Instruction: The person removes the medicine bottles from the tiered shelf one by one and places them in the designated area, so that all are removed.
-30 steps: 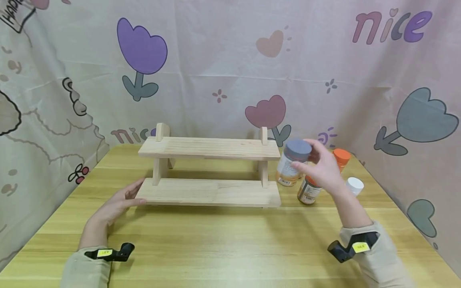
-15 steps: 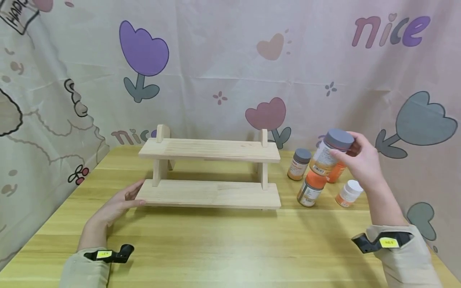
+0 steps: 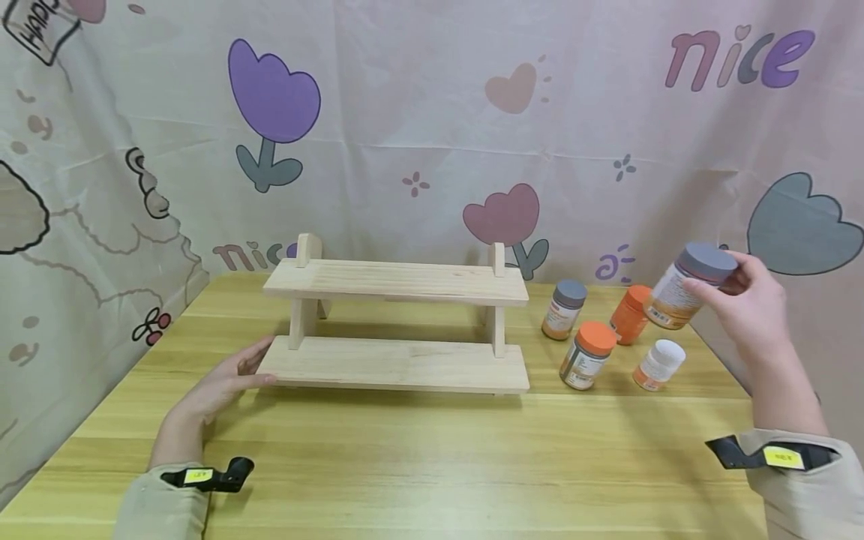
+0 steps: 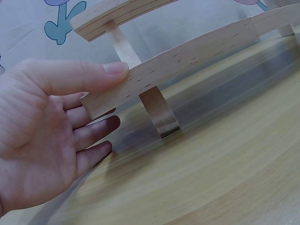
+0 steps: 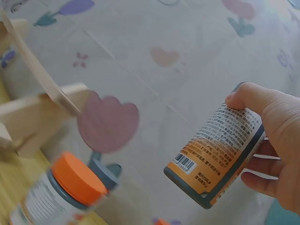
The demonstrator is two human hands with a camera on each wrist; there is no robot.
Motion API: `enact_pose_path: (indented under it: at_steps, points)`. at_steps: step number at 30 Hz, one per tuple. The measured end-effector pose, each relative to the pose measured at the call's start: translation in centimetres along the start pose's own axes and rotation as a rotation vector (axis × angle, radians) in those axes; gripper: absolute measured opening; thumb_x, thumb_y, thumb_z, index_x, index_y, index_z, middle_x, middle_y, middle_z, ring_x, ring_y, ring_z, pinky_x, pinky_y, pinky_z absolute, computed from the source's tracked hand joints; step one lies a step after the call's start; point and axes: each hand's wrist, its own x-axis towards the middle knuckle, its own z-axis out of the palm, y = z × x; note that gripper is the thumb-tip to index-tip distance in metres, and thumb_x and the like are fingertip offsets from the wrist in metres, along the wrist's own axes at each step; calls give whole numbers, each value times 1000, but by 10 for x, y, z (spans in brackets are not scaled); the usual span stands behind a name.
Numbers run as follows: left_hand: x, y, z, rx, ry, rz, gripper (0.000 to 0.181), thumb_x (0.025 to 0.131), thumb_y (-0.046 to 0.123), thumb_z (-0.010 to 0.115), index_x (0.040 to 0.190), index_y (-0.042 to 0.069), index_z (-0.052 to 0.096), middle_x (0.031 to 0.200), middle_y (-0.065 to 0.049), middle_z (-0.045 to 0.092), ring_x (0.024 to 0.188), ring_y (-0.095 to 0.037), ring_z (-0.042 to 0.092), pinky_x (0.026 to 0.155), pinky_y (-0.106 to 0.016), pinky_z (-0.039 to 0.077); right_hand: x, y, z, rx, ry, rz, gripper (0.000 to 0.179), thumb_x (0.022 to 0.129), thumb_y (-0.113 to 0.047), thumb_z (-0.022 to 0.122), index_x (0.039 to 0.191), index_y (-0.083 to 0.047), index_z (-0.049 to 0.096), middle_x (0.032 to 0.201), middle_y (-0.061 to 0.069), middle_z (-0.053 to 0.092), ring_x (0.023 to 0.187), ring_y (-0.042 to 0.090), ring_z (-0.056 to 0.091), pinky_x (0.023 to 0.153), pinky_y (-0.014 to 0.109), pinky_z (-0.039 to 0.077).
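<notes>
A two-tier wooden shelf (image 3: 394, 364) stands on the table. My left hand (image 3: 219, 386) holds the left end of its lower board; in the left wrist view the thumb (image 4: 89, 77) lies on the board's front edge, with fingers behind and below. My right hand (image 3: 759, 307) grips a grey-lidded supplement bottle (image 3: 678, 295), tilted and raised above the table at the right. The right wrist view shows the bottle's orange and white label (image 5: 215, 140) with a barcode. The thumb presses one side of it, and its far side is hidden.
Right of the shelf stand a smaller grey-lidded bottle (image 3: 565, 311), an orange-lidded jar (image 3: 587, 358), an orange bottle (image 3: 628, 319) and a white-lidded bottle (image 3: 659, 366). A printed curtain (image 3: 405, 112) hangs behind the wooden table (image 3: 405, 465).
My right hand has carried the grey-lidded bottle rightward from beside the shelf, past the other bottles, uncovering the smaller grey-lidded one. The left hand has stayed on the shelf.
</notes>
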Motion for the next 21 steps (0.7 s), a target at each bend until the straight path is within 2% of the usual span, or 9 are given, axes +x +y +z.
enact_pose_path:
  at_steps: [1, 3, 8, 10, 13, 16, 19, 21]
  points:
    - [0, 0, 0, -1, 0, -1, 82, 88, 10, 60, 145, -6, 4, 150, -27, -1, 134, -45, 1, 87, -2, 30, 1, 4, -4, -3, 9, 22, 51, 86, -21, 67, 130, -23, 41, 106, -18, 46, 94, -1, 45, 70, 2, 37]
    - [1, 0, 1, -2, -1, -4, 82, 88, 10, 60, 145, -7, 4, 150, -27, -1, 134, -45, 1, 86, -2, 30, 2, 11, -9, -25, 34, 77, 57, 86, -25, 66, 136, -22, 37, 112, -15, 45, 97, -1, 43, 82, 7, 38]
    - [1, 1, 1, -1, 4, -26, 82, 88, 11, 61, 146, -5, 5, 151, -25, 0, 135, -44, 2, 86, -2, 30, 5, 31, -20, -27, 117, 163, 60, 85, -25, 67, 136, -24, 37, 109, -17, 45, 95, -3, 42, 81, 8, 35]
    - [1, 1, 1, 0, 6, -29, 82, 88, 11, 61, 146, -5, 5, 151, -25, 1, 135, -44, 3, 86, -2, 30, 5, 39, -25, -24, 137, 169, 57, 84, -23, 68, 133, -26, 39, 101, -23, 43, 91, -6, 41, 73, 6, 33]
    - [1, 1, 2, -1, 8, -33, 83, 88, 11, 61, 146, -5, 5, 151, -25, 1, 135, -45, 3, 86, -2, 30, 5, 50, -31, -63, 157, 192, 56, 85, -26, 67, 132, -27, 38, 97, -27, 39, 91, -8, 41, 81, 10, 34]
    - [0, 1, 1, 10, 10, -33, 82, 88, 12, 61, 146, -5, 5, 151, -25, 1, 135, -45, 3, 85, -1, 30, 4, 58, -35, -120, 166, 233, 64, 86, -32, 64, 141, -24, 33, 110, -22, 42, 100, -5, 41, 97, 22, 34]
    - [-1, 2, 1, 23, 11, -31, 82, 88, 12, 61, 146, -4, 5, 151, -25, 1, 134, -45, 3, 85, -1, 29, 3, 63, -37, -155, 169, 266, 70, 86, -37, 62, 145, -19, 28, 123, -13, 41, 107, -2, 39, 105, 31, 30]
    - [-1, 2, 1, 30, 11, -29, 82, 89, 12, 61, 146, -5, 5, 151, -25, 1, 134, -46, 2, 85, -1, 29, 3, 70, -39, -186, 172, 283, 72, 86, -38, 61, 146, -16, 27, 126, -10, 40, 107, 0, 39, 105, 33, 30]
